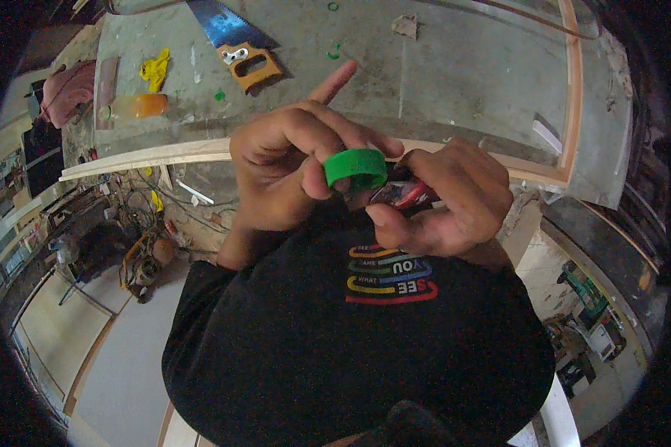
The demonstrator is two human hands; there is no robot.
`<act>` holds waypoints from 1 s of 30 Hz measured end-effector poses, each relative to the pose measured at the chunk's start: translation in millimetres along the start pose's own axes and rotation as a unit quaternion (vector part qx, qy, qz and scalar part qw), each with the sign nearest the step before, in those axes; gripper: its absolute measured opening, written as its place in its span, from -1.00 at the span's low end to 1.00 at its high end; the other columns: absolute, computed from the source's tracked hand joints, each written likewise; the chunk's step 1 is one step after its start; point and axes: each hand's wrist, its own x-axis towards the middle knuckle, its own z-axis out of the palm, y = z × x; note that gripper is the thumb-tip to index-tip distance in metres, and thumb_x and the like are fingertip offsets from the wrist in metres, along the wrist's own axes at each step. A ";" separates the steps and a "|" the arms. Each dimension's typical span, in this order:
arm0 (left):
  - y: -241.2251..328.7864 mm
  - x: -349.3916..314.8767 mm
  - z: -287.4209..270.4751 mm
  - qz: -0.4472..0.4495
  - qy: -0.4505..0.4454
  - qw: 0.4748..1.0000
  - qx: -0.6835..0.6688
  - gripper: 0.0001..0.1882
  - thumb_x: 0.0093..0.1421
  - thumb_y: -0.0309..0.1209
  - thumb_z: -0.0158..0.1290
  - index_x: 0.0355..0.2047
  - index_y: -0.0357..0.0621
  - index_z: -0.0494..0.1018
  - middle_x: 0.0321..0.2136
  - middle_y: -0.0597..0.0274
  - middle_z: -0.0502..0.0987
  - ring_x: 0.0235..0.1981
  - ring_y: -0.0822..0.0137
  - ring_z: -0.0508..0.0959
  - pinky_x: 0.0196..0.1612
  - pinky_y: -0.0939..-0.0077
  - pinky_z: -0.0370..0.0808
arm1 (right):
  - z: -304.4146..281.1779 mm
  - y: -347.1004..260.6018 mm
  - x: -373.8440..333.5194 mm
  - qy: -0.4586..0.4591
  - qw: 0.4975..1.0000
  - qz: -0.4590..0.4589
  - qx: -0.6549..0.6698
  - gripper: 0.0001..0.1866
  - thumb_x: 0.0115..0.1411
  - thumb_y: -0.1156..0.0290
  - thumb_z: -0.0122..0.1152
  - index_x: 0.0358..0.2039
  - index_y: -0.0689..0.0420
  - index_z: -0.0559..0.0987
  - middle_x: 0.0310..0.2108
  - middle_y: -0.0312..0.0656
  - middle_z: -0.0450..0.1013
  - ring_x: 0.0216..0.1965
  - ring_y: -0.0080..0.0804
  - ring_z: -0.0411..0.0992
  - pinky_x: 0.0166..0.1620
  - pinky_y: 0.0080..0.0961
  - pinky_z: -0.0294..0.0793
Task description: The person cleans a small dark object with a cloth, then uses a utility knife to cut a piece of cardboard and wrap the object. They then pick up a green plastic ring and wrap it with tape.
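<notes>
My left hand (279,156) pinches a short green ring (356,165) between thumb and fingers, its index finger pointing away over the bench. Close against the ring, my right hand (458,197) is closed around a small red and black tool (406,194). Fingers cover most of that tool, so its kind cannot be made out. Both hands are in front of my chest, by the near edge of the bench. Whether the tool touches the ring is not clear.
A handsaw (238,48) with a wooden handle lies on the grey bench (455,82). To its left are a yellow cloth-like scrap (155,69) and a bottle of orange liquid (143,106). Small green bits (334,52) lie about. A wooden strip (153,154) runs along the near edge.
</notes>
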 end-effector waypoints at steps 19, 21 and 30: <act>-3.3 -2.1 -4.9 -0.027 -0.001 0.999 -0.021 -0.72 0.13 -0.18 0.29 -0.50 -0.11 0.53 -0.47 0.18 0.64 -0.32 0.29 0.64 0.32 -0.19 0.08 | -5.7 -0.9 -6.3 0.015 0.998 0.001 -0.054 -0.54 -0.09 0.02 0.51 -0.40 0.11 0.54 -0.72 -0.44 0.35 -0.72 -0.46 0.33 -0.61 -0.50 0.31; -3.1 -2.7 -6.6 -0.029 -0.002 1.000 0.001 -0.72 0.12 -0.19 0.29 -0.50 -0.12 0.53 -0.46 0.20 0.63 -0.30 0.30 0.63 0.31 -0.17 0.12 | -3.8 2.1 -7.9 0.028 0.997 0.001 -0.071 -0.55 -0.09 0.03 0.51 -0.41 0.11 0.55 -0.73 -0.43 0.34 -0.72 -0.46 0.33 -0.61 -0.50 0.30; 6.1 -21.8 -16.1 -0.234 -0.152 0.960 -0.024 -0.79 0.12 -0.28 0.28 -0.48 -0.14 0.55 -0.44 0.22 0.63 -0.31 0.33 0.61 0.28 0.10 0.25 | -19.5 15.6 9.0 0.074 0.986 0.079 -0.127 -0.67 0.04 0.22 0.43 -0.46 0.26 0.60 -0.59 -0.37 0.46 -0.60 -0.64 0.32 -0.53 -0.64 0.28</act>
